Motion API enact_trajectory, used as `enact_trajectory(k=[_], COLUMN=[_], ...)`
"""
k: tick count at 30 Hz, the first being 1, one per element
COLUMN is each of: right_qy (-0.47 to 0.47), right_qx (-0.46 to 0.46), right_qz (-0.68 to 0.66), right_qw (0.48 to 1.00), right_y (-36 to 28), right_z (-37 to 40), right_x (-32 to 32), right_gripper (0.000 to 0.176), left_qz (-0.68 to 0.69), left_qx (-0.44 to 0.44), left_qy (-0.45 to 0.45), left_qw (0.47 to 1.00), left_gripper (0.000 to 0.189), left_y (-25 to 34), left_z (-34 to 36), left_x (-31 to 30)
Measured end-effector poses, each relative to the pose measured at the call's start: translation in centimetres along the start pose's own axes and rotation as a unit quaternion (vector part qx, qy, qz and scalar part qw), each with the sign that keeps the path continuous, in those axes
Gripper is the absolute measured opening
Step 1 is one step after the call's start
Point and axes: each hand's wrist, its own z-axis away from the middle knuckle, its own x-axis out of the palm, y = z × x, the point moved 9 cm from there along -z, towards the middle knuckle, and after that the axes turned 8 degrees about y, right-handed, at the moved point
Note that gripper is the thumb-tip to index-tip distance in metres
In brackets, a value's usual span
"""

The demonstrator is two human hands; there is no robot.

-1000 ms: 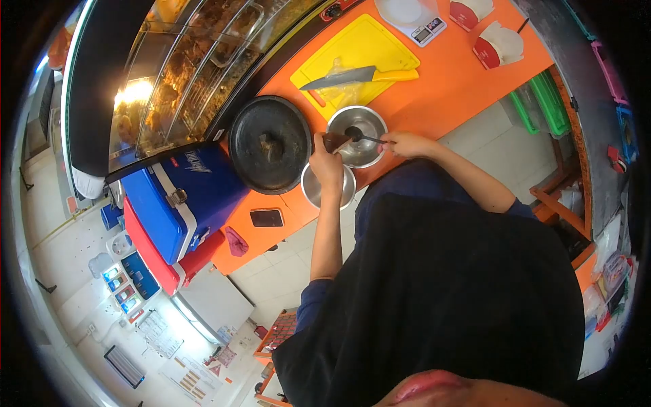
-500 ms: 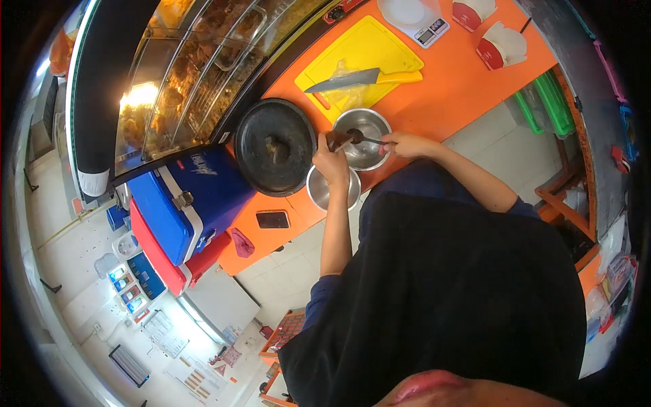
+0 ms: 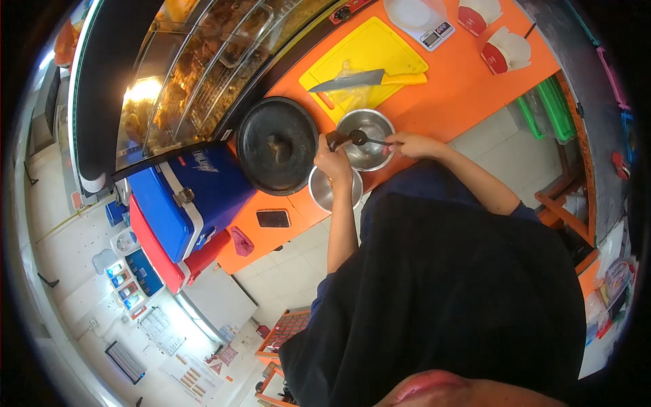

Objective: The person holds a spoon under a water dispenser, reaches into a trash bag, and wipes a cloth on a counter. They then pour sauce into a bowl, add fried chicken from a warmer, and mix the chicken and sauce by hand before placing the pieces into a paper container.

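My left hand point(image 3: 332, 165) is wrapped round a small dark brown container point(image 3: 336, 140), tilted with its mouth toward the spoon; its kind I cannot tell. In my right hand point(image 3: 411, 145) is the handle of a black measuring spoon point(image 3: 359, 138), its round bowl held over a steel mixing bowl point(image 3: 375, 160). A second steel bowl point(image 3: 320, 192) stands beside the first, partly covered by my left wrist. Left of my hands lies a large round black lid point(image 3: 258, 152) with a knob.
On the orange table point(image 3: 468, 95) are a yellow cutting board point(image 3: 380, 44) with a knife point(image 3: 352, 81) and clear plastic on it, a digital scale point(image 3: 434, 36), red-and-white boxes point(image 3: 498, 61) and a phone point(image 3: 272, 218). Blue and red coolers point(image 3: 213, 169) and a glass food display point(image 3: 183, 88) stand left.
The black spoon now lies more level, its round bowl showing from above near the container's mouth. Both hands stay over the bowls; the whole view has shifted slightly.
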Motion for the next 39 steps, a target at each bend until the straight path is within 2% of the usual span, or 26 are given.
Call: enact_trajectory(k=[3,5,6,7,8,9,10,12,13,15,19,21,25,29,31,34,35,36,37,38,39], right_qy=[-0.005,0.004,0.015,0.012,0.123,0.227,0.221,0.196,0.193,0.221,0.227,0.219,0.214,0.213,0.228,0.239,0.243,0.25,0.253,0.245,0.232], right_qx=[0.014,-0.019,-0.052,-0.051,-0.147,-0.238,-0.239,-0.224,-0.226,-0.292,-0.373,-0.327,-0.321,-0.337,-0.334,-0.345,-0.318,-0.289,-0.29,-0.189,-0.082], right_qz=[0.0,-0.004,-0.011,-0.007,0.149,0.296,0.299,0.514,0.517,0.579,0.538,0.545,0.529,0.518,0.514,0.464,0.388,0.308,0.307,0.2,0.087], right_qw=[1.0,1.0,0.998,0.999,0.97,0.897,0.897,0.804,0.803,0.728,0.721,0.741,0.756,0.757,0.757,0.78,0.83,0.871,0.871,0.93,0.965], right_y=[1.4,1.6,1.2,1.6,0.1,-1.7,-1.7,-1.7,-1.0,-0.9,-1.5,-0.3,0.1,-0.2,0.2,-0.4,-0.2,0.1,0.0,1.3,3.0], right_z=[-0.6,-0.9,-0.9,-0.8,0.0,1.3,1.3,1.3,1.0,1.3,2.7,1.9,1.9,1.9,2.0,2.3,2.0,1.6,1.5,0.6,0.2], right_x=[0.0,-0.2,-0.5,-0.4,-1.7,-2.4,-2.4,-1.8,-1.7,-1.0,-1.2,-1.8,-2.2,-2.4,-2.6,-3.0,-3.9,-4.9,-5.0,-5.8,-6.0], right_gripper=[0.019,0.02,0.02,0.02,0.023,0.027,0.027,0.043,0.043,0.053,0.053,0.053,0.054,0.055,0.055,0.054,0.05,0.046,0.046,0.039,0.033], left_qz=[0.003,0.135,0.136,0.197,0.258,0.309,0.311,0.337,0.342,0.351,0.368,0.359,0.36,0.336,0.284,0.215,0.214,0.163,0.113,0.113,0.101], left_qx=[0.0,-0.136,-0.139,-0.162,-0.185,-0.288,-0.291,-0.308,-0.33,-0.318,-0.276,-0.27,-0.268,-0.255,-0.208,-0.23,-0.229,-0.19,-0.152,-0.152,-0.122], left_qy=[0.005,-0.011,-0.008,-0.013,-0.019,-0.056,-0.051,-0.054,-0.094,-0.098,-0.105,-0.116,-0.131,-0.133,-0.123,-0.133,-0.135,-0.133,-0.128,-0.128,-0.133], left_qw=[1.0,0.981,0.981,0.967,0.948,0.905,0.903,0.888,0.875,0.875,0.882,0.886,0.884,0.897,0.928,0.94,0.94,0.959,0.974,0.974,0.978], left_gripper=[0.03,0.03,0.03,0.03,0.03,0.031,0.031,0.037,0.045,0.047,0.058,0.057,0.056,0.057,0.053,0.051,0.051,0.05,0.048,0.048,0.049], left_y=[-1.1,-3.8,-4.6,-5.7,-6.5,-8.5,-9.1,-9.2,-9.2,-8.7,-7.0,-6.8,-5.6,-7.0,-7.1,-7.3,-7.0,-6.4,-5.8,-6.3,-6.4], left_z=[0.1,0.7,0.9,1.2,1.4,2.4,2.9,3.4,3.9,4.2,4.3,4.5,4.3,4.4,4.1,4.1,4.4,4.0,3.7,3.8,3.8], left_x=[0.2,0.8,0.8,1.1,1.2,1.9,1.9,1.8,2.1,2.0,1.4,1.4,1.3,1.7,1.6,1.7,1.5,1.2,1.0,1.3,1.7])
